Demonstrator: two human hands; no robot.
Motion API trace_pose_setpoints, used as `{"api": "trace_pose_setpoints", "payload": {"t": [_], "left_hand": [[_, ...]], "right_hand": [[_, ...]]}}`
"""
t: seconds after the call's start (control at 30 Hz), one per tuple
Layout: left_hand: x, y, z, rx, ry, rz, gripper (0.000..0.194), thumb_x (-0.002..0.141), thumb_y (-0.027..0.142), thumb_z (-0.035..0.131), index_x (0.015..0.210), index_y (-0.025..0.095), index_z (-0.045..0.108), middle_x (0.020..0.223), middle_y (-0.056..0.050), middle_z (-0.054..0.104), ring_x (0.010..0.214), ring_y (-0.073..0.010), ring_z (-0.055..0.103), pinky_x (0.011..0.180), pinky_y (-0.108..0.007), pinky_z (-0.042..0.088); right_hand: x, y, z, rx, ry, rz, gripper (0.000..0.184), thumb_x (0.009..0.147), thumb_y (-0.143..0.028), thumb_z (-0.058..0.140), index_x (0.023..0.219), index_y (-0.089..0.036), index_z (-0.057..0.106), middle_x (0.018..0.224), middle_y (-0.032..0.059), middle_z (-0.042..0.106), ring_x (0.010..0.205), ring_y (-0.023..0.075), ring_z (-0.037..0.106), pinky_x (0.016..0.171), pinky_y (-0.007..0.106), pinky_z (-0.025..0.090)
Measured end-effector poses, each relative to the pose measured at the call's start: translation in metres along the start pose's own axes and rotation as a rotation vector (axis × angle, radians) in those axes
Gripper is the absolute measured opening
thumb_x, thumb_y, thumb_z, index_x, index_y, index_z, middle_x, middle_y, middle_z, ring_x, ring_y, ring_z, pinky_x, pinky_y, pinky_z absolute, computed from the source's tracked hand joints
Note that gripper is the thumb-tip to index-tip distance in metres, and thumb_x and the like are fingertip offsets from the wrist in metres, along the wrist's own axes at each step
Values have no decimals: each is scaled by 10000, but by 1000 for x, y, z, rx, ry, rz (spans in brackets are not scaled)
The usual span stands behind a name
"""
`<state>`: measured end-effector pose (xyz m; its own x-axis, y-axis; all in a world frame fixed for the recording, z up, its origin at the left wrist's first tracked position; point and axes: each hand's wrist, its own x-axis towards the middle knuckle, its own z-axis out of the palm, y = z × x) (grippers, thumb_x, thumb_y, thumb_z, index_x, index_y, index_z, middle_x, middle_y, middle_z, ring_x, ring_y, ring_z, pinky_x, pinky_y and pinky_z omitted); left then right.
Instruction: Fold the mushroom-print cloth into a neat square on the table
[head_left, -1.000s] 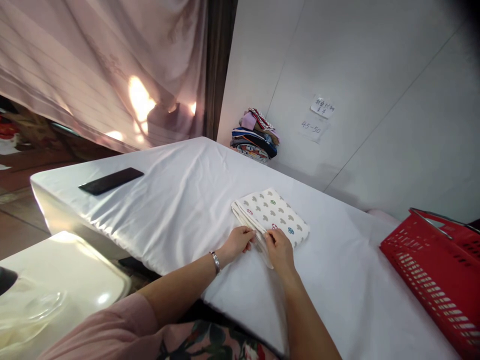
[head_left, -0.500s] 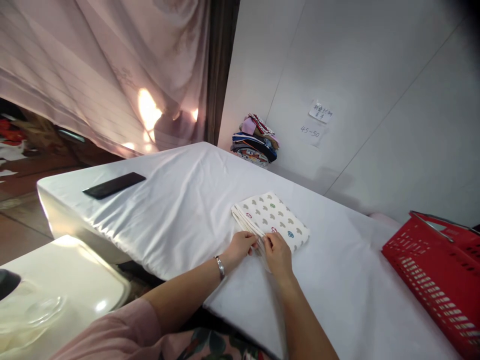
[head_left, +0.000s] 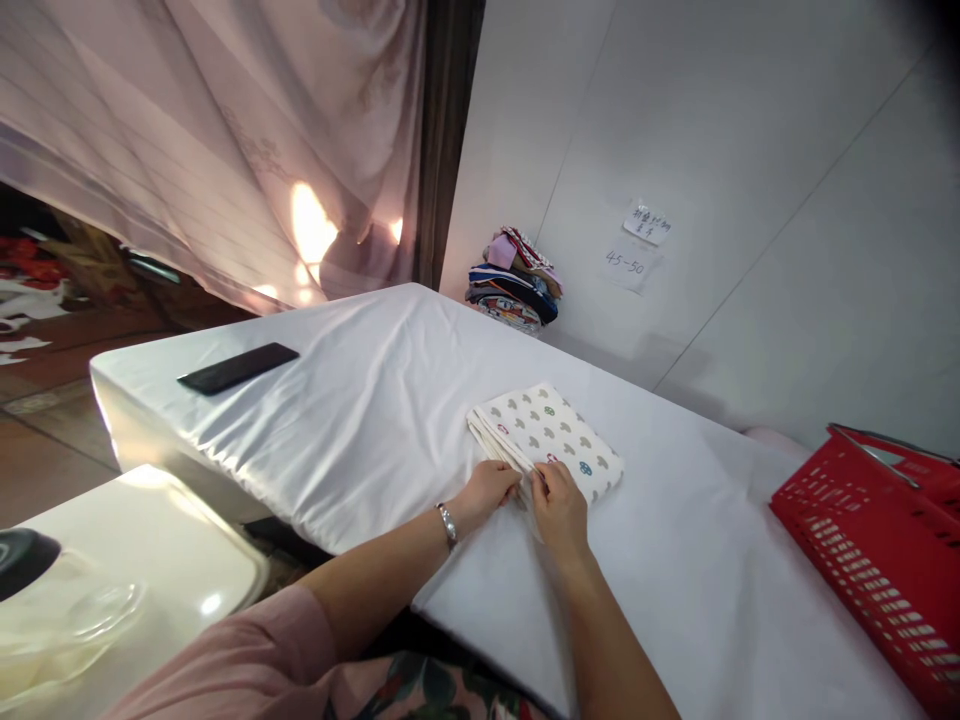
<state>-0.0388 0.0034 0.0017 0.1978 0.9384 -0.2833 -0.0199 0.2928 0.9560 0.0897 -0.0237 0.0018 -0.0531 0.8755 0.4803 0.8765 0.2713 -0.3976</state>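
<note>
A folded white cloth (head_left: 559, 425) printed with grey, green, red and blue shapes lies on the white-covered table (head_left: 360, 400). At its near edge, my left hand (head_left: 489, 488) pinches the cloth's layered edge, a silver bracelet on the wrist. Close beside it, my right hand (head_left: 559, 502) has its fingers closed on the same edge, near the cloth's lower side. The fingertips of both hands nearly meet, and they partly hide the edge between them.
A black phone-like slab (head_left: 238, 368) lies at the table's left. Folded clothes (head_left: 514, 280) are stacked in the far corner by the wall. A red plastic basket (head_left: 870, 540) stands at the right. A white stool-like surface (head_left: 172, 540) is at lower left, below a curtain (head_left: 225, 130).
The view has shifted slightly. Both hands stay at the cloth's near edge, with the left fingers curled a little more; the cloth lies in the same place.
</note>
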Motion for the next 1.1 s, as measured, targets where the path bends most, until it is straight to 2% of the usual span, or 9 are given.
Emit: {"api": "trace_pose_setpoints", "payload": {"t": [0.17, 0.3, 0.53, 0.73, 0.9, 1.1], "left_hand": [[-1, -1, -2, -10, -26, 24, 223, 683, 169, 479, 474, 177, 404, 428, 50, 387, 400, -66, 329, 419, -212, 215], [-2, -2, -2, -58, -44, 60, 216, 686, 190, 476, 482, 175, 407, 440, 48, 398, 413, -66, 344, 429, -209, 243], [-3, -4, -3, -93, -21, 39, 196, 710, 295, 547, 585, 169, 464, 466, 60, 415, 398, -58, 349, 416, -208, 248], [-5, -8, -7, -64, 85, 1, 105, 730, 222, 511, 643, 165, 504, 457, 60, 431, 393, -65, 369, 411, -201, 260], [-7, -4, -7, -71, 83, -25, 69, 728, 180, 489, 666, 162, 514, 497, 55, 447, 401, -63, 380, 413, -200, 268], [-4, -5, -4, -97, 76, 15, 109, 719, 176, 480, 612, 166, 499, 478, 57, 417, 393, -66, 355, 407, -207, 252]], "right_hand": [[0, -5, -2, -84, -116, -39, 222, 863, -184, 405, 931, -223, 613, 909, 46, 609, 932, 191, 549, 679, 263, 386], [0, -8, -4, -112, -166, -40, 229, 817, -200, 483, 1023, -218, 581, 975, 61, 606, 901, 204, 550, 673, 276, 388], [2, 5, 1, 19, -83, 15, 243, 846, -219, 404, 989, -208, 601, 969, 55, 628, 901, 194, 560, 741, 294, 405], [3, 10, 2, 122, -40, 55, 252, 843, -249, 392, 964, -191, 605, 952, 65, 640, 922, 194, 560, 804, 305, 405], [3, 8, 2, 128, -36, 62, 240, 841, -242, 394, 953, -198, 601, 945, 55, 638, 923, 188, 562, 805, 297, 401], [2, 9, 4, 103, -38, 62, 240, 851, -243, 393, 962, -199, 601, 965, 55, 637, 941, 193, 553, 800, 300, 397]]}}
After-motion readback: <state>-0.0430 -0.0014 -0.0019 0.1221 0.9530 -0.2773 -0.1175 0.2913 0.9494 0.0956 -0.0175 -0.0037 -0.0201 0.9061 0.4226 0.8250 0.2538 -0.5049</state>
